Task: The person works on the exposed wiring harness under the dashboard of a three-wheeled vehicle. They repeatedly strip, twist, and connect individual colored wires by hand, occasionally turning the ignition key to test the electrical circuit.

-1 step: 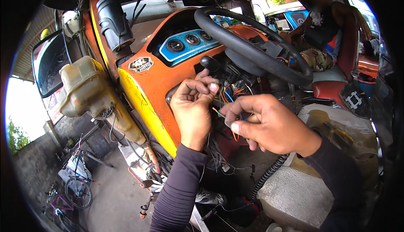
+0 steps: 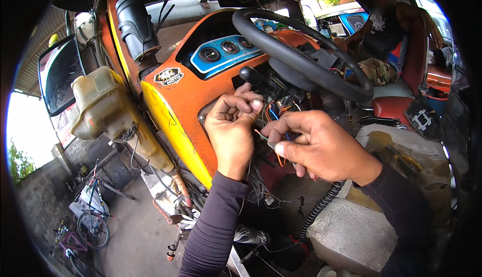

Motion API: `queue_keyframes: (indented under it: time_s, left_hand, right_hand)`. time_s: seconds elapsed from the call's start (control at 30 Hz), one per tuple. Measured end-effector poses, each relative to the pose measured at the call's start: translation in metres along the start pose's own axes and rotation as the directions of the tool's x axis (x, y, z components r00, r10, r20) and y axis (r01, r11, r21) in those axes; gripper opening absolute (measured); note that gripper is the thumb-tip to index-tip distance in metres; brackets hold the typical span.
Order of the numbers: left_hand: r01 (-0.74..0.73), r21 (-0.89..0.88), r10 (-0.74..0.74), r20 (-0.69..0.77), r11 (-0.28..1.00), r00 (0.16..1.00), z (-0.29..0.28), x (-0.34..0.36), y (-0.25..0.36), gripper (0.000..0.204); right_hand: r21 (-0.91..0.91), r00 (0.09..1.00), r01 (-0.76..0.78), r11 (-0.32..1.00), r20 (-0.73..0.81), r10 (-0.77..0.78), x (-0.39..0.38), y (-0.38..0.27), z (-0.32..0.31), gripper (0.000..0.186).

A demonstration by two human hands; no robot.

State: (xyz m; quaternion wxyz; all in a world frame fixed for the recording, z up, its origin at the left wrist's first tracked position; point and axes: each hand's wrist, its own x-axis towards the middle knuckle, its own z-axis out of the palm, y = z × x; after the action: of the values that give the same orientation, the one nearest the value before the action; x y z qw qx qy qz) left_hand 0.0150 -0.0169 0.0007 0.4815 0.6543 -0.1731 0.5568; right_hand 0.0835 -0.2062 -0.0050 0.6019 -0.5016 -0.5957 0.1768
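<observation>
In the pinched-together fingers of my right hand [image 2: 326, 146] I grip one thin, greenish plastic-coated wire [image 2: 260, 135], with one orange loop [image 2: 281, 163] curving below the thumb, while the fingers of my left hand [image 2: 233, 134] curl inward (whether they grip anything, I cannot tell). The wire sits between my two hands, below one black, ring-shaped steering wheel [image 2: 296, 51], and three round gauges [image 2: 230, 48] face me from the smooth, orange-painted dashboard [image 2: 186, 93].
</observation>
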Motion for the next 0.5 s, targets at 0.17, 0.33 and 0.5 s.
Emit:
queue_keyframes:
  time_s: [0.17, 0.33, 0.5]
  left_hand:
    - [-0.040, 0.053, 0.037, 0.049, 0.998, 0.998, 0.010, 0.003, -0.004, 0.030]
    - [-0.034, 0.027, 0.033, 0.039, 0.999, 0.999, 0.004, 0.002, -0.006, 0.029]
    - [-0.040, 0.058, 0.040, -0.007, 0.998, 0.999, -0.001, 0.001, 0.006, 0.030]
  right_hand:
    - [-0.099, 1.000, 0.005, 0.995, -0.022, -0.008, 0.011, -0.004, -0.007, 0.006]
    - [-0.196, 0.985, 0.169, 0.966, 0.005, -0.171, 0.017, -0.001, -0.013, 0.006]
    - [-0.162, 0.998, 0.011, 0.987, -0.059, -0.021, 0.004, -0.035, -0.021, 0.013]
